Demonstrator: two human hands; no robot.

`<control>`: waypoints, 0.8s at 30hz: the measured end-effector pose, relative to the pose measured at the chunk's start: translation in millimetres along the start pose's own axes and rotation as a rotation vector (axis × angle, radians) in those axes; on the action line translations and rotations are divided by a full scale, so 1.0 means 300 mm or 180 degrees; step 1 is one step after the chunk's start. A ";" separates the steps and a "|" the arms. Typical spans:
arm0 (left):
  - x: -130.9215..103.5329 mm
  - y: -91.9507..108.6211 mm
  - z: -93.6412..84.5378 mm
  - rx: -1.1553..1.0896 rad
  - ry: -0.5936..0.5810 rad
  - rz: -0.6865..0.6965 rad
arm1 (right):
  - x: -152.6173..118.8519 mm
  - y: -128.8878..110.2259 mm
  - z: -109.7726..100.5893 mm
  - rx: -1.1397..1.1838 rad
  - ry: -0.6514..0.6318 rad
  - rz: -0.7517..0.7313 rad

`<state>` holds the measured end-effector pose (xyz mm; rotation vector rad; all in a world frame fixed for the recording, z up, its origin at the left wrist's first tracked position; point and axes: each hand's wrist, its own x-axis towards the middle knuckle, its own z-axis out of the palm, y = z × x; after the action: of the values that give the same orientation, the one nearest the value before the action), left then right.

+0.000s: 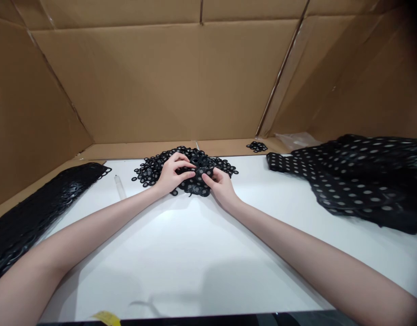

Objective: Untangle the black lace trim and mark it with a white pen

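in the head view, your right hand (224,185) pinches a small black perforated rubber sheet (196,189) between thumb and fingers, at its right side. your left hand (171,175) is half curled, thumb and fingers slightly apart at the sheet's left; you can't tell from here whether it grips anything. the sheet sits in front of and over a pile of loose black rubber rings (152,167) on the white table (181,253).

to work it well, it would seem best to hold the sheet taut with the right thumb near where the left fingers work, so it doesn't fold. press or pick gently, since thin rubber may stretch or tear, and stay above the pile so loose rings don't scatter.

as for writing, you have none you can read: the yellow label (107,318) at the bottom edge is cut off, and no brand shows.
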<state>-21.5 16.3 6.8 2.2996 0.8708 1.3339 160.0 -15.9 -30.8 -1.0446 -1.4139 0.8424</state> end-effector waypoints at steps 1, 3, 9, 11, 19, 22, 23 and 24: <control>0.002 0.004 -0.001 0.0123 0.0077 0.0102 | 0.000 -0.001 0.000 0.0021 0.0007 -0.0013; 0.005 0.010 0.001 0.0343 0.0183 0.0302 | -0.002 -0.004 0.001 0.0092 -0.0005 -0.0061; 0.018 0.013 -0.007 0.0472 0.0223 0.0486 | -0.002 -0.005 -0.003 -0.0251 -0.0065 -0.0146; 0.028 0.026 -0.017 0.0295 0.0166 0.0314 | 0.000 -0.002 -0.004 -0.0407 -0.0058 -0.0150; 0.084 0.046 -0.032 -0.1508 0.0634 -0.1411 | 0.004 0.001 0.002 -0.0382 -0.0051 -0.0197; 0.133 0.015 -0.087 -0.1950 0.1256 -0.1578 | 0.002 0.013 0.000 -0.0359 0.0010 -0.0019; 0.150 0.002 -0.116 -0.2009 0.1545 -0.1511 | 0.002 0.017 0.000 -0.0327 0.0038 0.0047; 0.164 -0.012 -0.146 -0.2015 0.1777 -0.1380 | 0.001 0.021 0.000 -0.0291 0.0063 0.0091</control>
<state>-42.3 50.9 58.9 1.2010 0.8662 1.7419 160.8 -13.3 -36.6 -1.1420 -1.4349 0.7920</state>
